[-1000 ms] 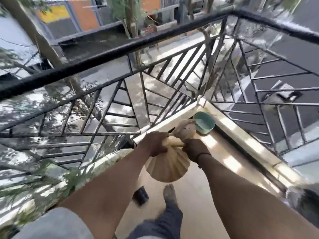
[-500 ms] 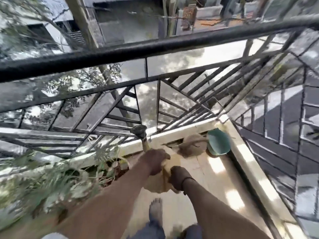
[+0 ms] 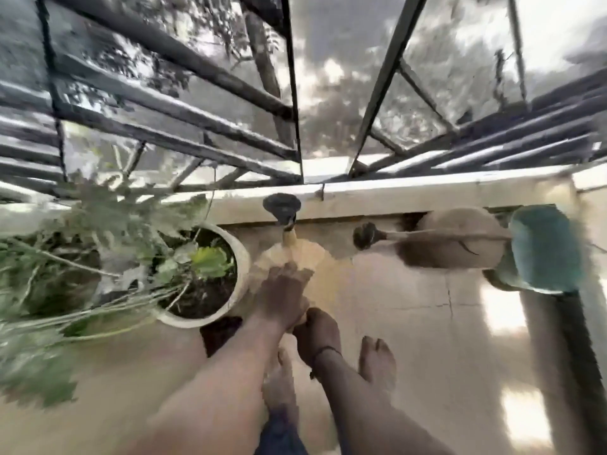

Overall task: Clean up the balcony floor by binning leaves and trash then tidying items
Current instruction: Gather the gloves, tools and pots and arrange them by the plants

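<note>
Since the earlier frame, the view is tipped down and a potted plant (image 3: 203,274) is brought in at left. Beside it, the tan fan-shaped object (image 3: 295,254) is gripped by the left hand (image 3: 282,297) and right hand (image 3: 317,330), fingers clamped, probably for tidying. Its identity is blurred; a second one (image 3: 453,238) lies at right.

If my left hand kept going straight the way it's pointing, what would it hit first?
Probably the low ledge under the railing: the left hand, gripping the tan watering can, points toward it. The white plant pot sits just left. Depth is blurry.
</note>
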